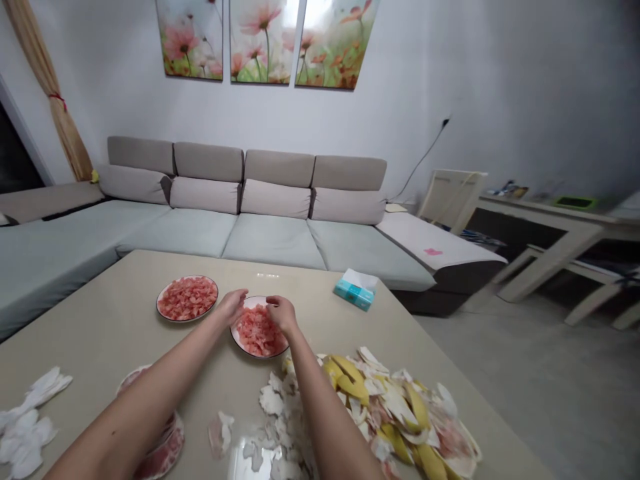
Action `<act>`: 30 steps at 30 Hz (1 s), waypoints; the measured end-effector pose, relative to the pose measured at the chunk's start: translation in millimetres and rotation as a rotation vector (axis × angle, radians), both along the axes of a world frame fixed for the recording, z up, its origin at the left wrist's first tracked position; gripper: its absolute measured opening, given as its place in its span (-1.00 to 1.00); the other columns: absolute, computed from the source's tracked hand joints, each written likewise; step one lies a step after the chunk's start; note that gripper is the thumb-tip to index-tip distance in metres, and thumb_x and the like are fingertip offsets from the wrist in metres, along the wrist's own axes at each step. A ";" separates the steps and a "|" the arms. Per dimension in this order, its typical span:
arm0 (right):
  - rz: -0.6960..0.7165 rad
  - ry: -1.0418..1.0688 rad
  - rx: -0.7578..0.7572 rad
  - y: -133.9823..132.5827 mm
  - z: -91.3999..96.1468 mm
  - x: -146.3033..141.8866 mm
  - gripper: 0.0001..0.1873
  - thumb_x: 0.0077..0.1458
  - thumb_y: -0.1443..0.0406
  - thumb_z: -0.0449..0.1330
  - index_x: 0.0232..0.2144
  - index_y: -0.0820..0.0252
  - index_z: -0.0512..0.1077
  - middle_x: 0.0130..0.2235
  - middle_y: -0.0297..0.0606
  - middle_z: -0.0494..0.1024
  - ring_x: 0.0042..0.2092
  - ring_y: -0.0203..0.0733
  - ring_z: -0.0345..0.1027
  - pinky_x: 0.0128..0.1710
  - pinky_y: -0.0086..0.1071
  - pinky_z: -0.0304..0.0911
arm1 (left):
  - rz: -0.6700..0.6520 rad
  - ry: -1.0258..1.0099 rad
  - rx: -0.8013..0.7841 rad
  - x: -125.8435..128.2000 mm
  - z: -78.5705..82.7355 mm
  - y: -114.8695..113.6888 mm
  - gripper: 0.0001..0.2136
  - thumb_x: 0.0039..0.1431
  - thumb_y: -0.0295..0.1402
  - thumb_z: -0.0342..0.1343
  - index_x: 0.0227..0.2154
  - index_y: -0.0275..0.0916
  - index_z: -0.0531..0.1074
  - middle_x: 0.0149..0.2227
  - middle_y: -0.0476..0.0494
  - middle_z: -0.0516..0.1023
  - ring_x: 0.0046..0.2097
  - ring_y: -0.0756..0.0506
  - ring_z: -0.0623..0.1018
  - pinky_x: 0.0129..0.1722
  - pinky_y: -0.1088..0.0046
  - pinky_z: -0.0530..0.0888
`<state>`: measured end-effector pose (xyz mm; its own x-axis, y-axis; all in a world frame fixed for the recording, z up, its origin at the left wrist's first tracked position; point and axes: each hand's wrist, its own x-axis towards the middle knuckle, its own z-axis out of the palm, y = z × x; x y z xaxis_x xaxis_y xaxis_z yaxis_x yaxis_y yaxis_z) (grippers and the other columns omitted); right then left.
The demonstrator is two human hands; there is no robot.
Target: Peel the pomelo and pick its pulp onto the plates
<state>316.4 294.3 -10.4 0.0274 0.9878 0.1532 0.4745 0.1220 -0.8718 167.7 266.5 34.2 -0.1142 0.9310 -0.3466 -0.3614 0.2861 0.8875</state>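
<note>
A white, dark-rimmed plate (pixel 243 346) holds a heap of pink pomelo flesh pieces (pixel 261 331). My left hand (pixel 232 307) is at the plate's left rim, its fingers stretched forward; whether it touches the rim is unclear. Over the plate's upper right side, my right hand (pixel 283 313) is curved with thumb and fingers apart, and nothing shows in it. Another plate (pixel 159 311), with more pink pieces (pixel 187 298), stands to the left. Partly hidden under my left forearm lie peeled pomelo segments (pixel 167 450).
Yellow pomelo peel (pixel 350 380) and white pith scraps (pixel 285 427) are piled at the table's right front. A blue tissue pack (pixel 356 289) sits near the far right edge. Crumpled tissues (pixel 27 427) lie at the left. A grey sofa (pixel 273 240) stands behind the table (pixel 305 287).
</note>
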 end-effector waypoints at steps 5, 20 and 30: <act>-0.075 -0.024 0.075 -26.3 3.2 10.6 -0.89 -0.06 0.32 0.09 -0.46 0.18 0.42 -0.44 -0.31 0.53 -0.38 -0.20 0.36 -0.33 -0.41 0.23 | -0.070 0.135 0.124 -32.3 6.1 -23.6 -0.77 0.19 -0.34 0.17 -0.13 -0.35 0.44 -0.14 -0.23 0.51 -0.17 -0.10 0.55 -0.12 0.27 0.51; 0.589 -0.471 0.087 -210.0 -35.2 -54.2 -0.61 -0.11 0.42 0.23 -0.14 0.17 0.51 -0.04 -0.09 0.49 -0.03 -0.02 0.31 -0.08 -0.31 0.18 | -0.411 0.796 0.262 -87.0 -2.0 -170.6 -0.67 -0.22 -0.42 0.29 -0.27 -0.15 0.60 -0.10 -0.17 0.53 -0.13 -0.19 0.52 -0.08 0.36 0.42; 0.354 -0.549 0.121 -201.3 -0.8 43.2 -0.67 0.09 0.51 -0.01 -0.25 0.26 0.52 -0.21 -0.11 0.52 -0.14 -0.14 0.37 -0.16 -0.39 0.19 | -0.796 1.309 0.230 -121.5 -30.9 -199.8 -0.54 -0.13 -0.51 0.09 -0.07 -0.21 0.51 -0.01 -0.24 0.51 0.01 -0.19 0.49 0.01 0.39 0.36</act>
